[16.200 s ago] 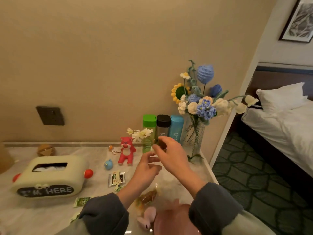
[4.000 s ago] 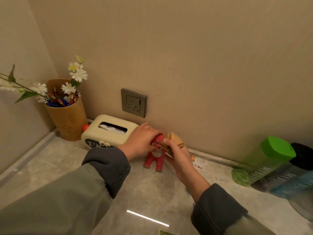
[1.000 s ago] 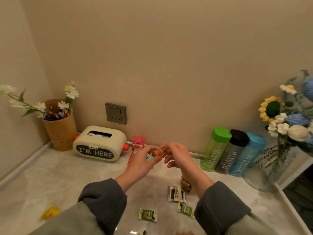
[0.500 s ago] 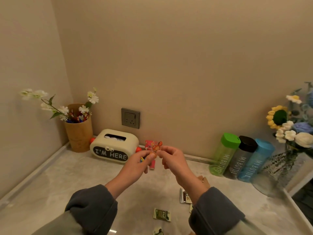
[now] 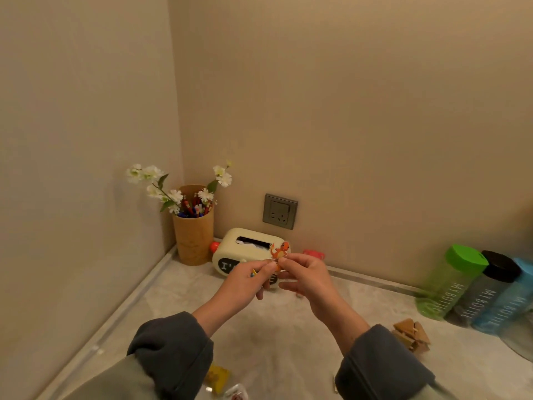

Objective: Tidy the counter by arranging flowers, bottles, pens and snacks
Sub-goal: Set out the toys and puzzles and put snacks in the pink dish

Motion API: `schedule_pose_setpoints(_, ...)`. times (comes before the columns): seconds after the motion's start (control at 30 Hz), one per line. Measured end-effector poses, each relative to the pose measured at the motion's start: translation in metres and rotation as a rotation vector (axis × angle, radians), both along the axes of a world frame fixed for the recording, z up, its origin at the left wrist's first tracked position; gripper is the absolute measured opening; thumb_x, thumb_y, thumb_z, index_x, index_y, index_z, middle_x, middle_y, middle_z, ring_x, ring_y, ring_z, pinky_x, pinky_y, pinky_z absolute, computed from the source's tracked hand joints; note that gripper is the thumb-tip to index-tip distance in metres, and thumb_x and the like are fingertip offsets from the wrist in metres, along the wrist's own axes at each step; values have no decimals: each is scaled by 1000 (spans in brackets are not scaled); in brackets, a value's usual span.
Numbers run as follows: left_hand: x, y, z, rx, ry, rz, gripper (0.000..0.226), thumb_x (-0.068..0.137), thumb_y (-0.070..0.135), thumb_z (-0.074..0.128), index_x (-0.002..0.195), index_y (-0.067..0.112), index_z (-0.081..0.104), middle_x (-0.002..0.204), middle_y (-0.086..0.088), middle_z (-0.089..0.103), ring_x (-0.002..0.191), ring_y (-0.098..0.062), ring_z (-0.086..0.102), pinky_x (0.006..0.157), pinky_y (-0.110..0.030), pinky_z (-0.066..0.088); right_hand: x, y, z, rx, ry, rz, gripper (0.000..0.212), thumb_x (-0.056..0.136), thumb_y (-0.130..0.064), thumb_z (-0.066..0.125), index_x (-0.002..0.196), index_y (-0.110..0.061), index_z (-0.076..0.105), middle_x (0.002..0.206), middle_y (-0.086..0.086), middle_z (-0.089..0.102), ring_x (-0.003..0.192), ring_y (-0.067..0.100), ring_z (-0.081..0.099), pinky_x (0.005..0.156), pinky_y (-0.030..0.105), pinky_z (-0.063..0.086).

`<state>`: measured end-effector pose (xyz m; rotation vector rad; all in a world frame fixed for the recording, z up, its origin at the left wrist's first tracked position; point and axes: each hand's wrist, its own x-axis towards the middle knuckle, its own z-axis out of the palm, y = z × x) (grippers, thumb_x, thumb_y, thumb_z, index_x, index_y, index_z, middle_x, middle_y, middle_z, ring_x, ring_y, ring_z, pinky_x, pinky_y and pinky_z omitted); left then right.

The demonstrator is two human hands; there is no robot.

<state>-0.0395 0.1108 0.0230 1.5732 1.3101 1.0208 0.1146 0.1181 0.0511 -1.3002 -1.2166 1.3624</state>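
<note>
Left hand (image 5: 245, 281) and right hand (image 5: 307, 277), now raised, pinch the orange figure (image 5: 279, 251) upright between their fingers (image 5: 291, 258), just before the tissue box (image 5: 245, 246). The bottles (image 5: 450, 281) stand well right of the fingers. A snack packet (image 5: 217, 376) lies nearer, apparently unsorted.

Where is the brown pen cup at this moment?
Head view: the pen cup stands in the far left corner of the counter, where the two walls meet, just left of the cream tissue box.
</note>
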Motion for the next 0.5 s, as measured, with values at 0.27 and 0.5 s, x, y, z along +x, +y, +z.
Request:
schedule_pose_setpoints(0.27, -42, 17, -3, -65, -2, -33, 34, 96, 45, 45, 98, 22, 69, 63, 9, 60, 50, 2, 53, 47, -9, 40, -40, 13, 1, -5, -19, -29, 9, 86, -16, 71, 94, -12, 74, 91, 10, 74, 85, 22, 71, 72, 34, 61)
schedule_pose_setpoints(0.5, -62, 35, -10, -64, -21, -13, 28, 96, 42, 49, 114, 28, 65, 76, 3, 62, 62, -7, 57, 51, -12, 44, -64, 27, 1, 14, -75, -57, 4, 86, -17, 72, 89, -14, 72, 88, 8, 75, 79, 19, 73, 60, 23, 56)
